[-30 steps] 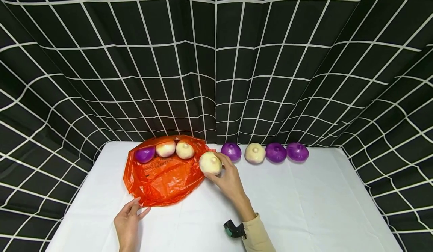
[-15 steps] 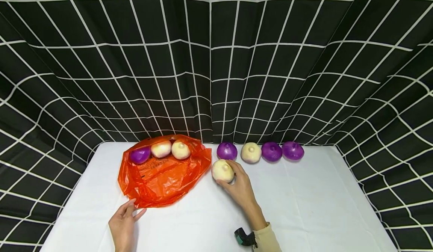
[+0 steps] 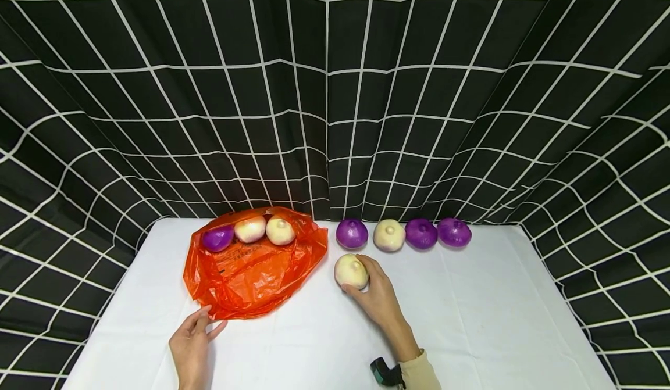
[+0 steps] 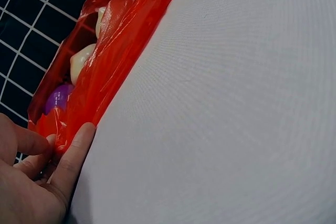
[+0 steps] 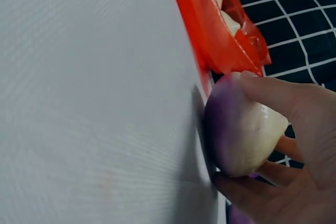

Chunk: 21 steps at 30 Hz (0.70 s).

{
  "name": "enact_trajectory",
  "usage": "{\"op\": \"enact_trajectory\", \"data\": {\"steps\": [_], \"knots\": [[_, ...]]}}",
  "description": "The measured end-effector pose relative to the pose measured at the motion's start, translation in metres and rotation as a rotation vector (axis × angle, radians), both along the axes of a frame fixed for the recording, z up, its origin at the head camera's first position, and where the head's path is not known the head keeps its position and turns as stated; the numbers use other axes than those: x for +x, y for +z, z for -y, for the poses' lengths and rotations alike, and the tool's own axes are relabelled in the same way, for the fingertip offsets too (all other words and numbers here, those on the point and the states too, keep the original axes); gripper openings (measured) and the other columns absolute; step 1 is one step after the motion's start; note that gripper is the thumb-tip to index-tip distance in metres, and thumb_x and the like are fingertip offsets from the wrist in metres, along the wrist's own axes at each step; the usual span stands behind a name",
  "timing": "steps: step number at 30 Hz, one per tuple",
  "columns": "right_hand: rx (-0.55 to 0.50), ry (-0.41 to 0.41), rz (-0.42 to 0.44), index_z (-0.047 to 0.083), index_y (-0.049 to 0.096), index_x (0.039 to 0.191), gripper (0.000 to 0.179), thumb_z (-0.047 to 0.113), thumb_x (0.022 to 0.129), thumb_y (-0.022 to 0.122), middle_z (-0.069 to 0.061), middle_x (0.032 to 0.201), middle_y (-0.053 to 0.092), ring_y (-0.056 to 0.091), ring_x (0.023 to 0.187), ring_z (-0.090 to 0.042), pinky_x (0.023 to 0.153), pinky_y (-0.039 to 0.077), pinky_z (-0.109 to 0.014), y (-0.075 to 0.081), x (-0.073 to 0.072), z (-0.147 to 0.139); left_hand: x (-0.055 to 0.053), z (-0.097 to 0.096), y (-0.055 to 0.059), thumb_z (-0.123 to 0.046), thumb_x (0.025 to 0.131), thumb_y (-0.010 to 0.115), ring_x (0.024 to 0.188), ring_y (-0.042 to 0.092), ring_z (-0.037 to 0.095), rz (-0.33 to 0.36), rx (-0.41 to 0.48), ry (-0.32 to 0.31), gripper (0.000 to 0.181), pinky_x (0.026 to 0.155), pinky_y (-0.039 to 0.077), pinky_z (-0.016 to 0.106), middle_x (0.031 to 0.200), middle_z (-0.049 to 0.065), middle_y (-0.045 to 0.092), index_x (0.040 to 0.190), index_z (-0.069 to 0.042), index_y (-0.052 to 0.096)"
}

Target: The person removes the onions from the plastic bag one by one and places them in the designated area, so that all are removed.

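My right hand [image 3: 378,294] grips a whitish turnip [image 3: 350,272] with a purple end, thumb on one side and fingers on the other. In the right wrist view the turnip [image 5: 241,127] is close above or on the white cloth; I cannot tell which. An orange-red plastic bag [image 3: 251,288] lies with its mouth spread at the left. Inside it, along the back, are a purple onion-like bulb [image 3: 217,238] and two whitish turnips [image 3: 280,231]. My left hand [image 3: 191,343] pinches the bag's front left edge, where the film [image 4: 60,127] runs between thumb and fingers.
Behind my right hand a row stands along the table's back edge: a purple bulb [image 3: 352,234], a whitish turnip [image 3: 389,236] and two more purple bulbs [image 3: 421,234]. White cloth [image 3: 497,314] covers the table. A black curtain [image 3: 377,99] with white grid lines rises behind.
My right hand has carried the turnip away from the bag's right edge, rightward and nearer the front of the table. My left hand stays at the bag's edge. The view has shifted slightly.
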State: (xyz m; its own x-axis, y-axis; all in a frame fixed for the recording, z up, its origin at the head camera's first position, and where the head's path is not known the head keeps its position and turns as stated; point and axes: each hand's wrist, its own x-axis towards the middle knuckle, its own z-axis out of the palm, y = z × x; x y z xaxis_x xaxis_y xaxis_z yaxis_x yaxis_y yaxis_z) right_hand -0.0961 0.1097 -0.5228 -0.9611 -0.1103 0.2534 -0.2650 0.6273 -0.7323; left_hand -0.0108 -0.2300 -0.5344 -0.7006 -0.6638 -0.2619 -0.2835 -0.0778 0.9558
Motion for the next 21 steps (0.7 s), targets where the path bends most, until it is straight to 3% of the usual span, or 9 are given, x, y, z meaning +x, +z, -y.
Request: {"op": "enact_trajectory", "data": {"steps": [5,8,11,13,16,21], "knots": [[0.022,-0.025,0.016,0.003,0.055,0.133,0.072,0.031,0.074,0.087,-0.014,0.134,0.057,0.054,0.124,-0.031,0.110,0.047,-0.050,0.004,-0.002,0.002,0.000,0.001,0.002,-0.006,0.103,0.043,0.066,0.064,-0.001,-0.002,-0.006,-0.001,0.033,0.067,0.065,0.024,0.092,0.010,0.055,0.125,0.014,0.056],[0.053,-0.063,-0.043,0.003,0.058,0.131,0.070,0.033,0.075,0.086,-0.014,0.133,0.058,0.054,0.123,-0.033,0.108,0.048,-0.052,0.012,-0.002,0.004,0.000,0.002,0.003,-0.006,0.103,0.043,0.066,0.064,-0.001,0.004,-0.009,0.002,0.033,0.067,0.065,0.024,0.093,0.010,0.056,0.125,0.014,0.056],[0.043,-0.080,-0.124,0.001,0.061,0.128,0.062,0.026,0.076,0.085,-0.015,0.131,0.060,0.054,0.122,-0.034,0.107,0.047,-0.053,0.031,0.001,0.010,0.000,0.003,0.003,-0.006,0.103,0.043,0.069,0.063,-0.002,0.016,-0.004,-0.004,0.033,0.068,0.065,0.024,0.093,0.011,0.056,0.126,0.014,0.055],[0.008,-0.058,-0.164,0.001,0.063,0.125,0.056,0.020,0.078,0.084,-0.014,0.129,0.061,0.055,0.122,-0.033,0.108,0.047,-0.052,0.046,0.003,0.017,-0.001,0.004,0.003,-0.006,0.103,0.042,0.070,0.062,-0.002,0.023,0.001,-0.008,0.033,0.069,0.065,0.025,0.095,0.012,0.056,0.127,0.014,0.055],[-0.047,0.006,-0.152,0.005,0.065,0.124,0.048,0.019,0.082,0.081,-0.009,0.128,0.062,0.057,0.122,-0.028,0.109,0.048,-0.046,0.064,0.003,0.031,-0.001,0.005,0.001,-0.008,0.103,0.042,0.070,0.063,-0.002,0.033,0.006,-0.013,0.034,0.069,0.065,0.024,0.099,0.015,0.055,0.128,0.013,0.054],[-0.056,0.149,-0.088,0.005,0.066,0.122,0.039,0.017,0.086,0.076,-0.007,0.120,0.066,0.064,0.108,-0.023,0.095,0.059,-0.041,0.067,-0.003,0.059,-0.001,0.004,0.000,-0.007,0.104,0.042,0.072,0.062,-0.004,0.035,0.025,-0.029,0.035,0.069,0.066,0.025,0.114,0.024,0.054,0.129,0.015,0.052]]}}
